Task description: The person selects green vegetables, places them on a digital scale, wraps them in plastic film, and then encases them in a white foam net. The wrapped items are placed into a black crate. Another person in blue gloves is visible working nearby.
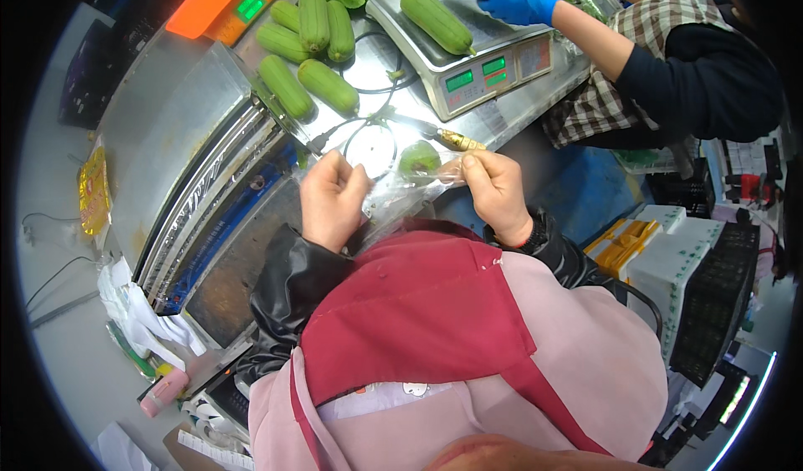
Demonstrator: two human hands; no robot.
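Observation:
A clear plastic bag (401, 198) is stretched between my two hands, close in front of the apron. My left hand (334, 200) pinches its left side, and my right hand (497, 193) pinches the right side. Between the hands, a green loofah gourd (419, 157) shows end-on; whether it is inside the bag I cannot tell. Past it, a yellow-patterned handle (461, 140) of a tool lies at the table's edge. Several more green gourds (329, 88) lie on the metal table beyond my left hand. Another gourd (436, 20) rests on the digital scale (439, 88).
A co-worker's blue-gloved hand (517, 0) touches a gourd at the scale. An orange scale (216, 0) stands at the far left. A wrapping machine with a film roll (207, 201) is beside my left arm. Black cables (394, 123) cross the table. Foam boxes (665, 264) stand at right.

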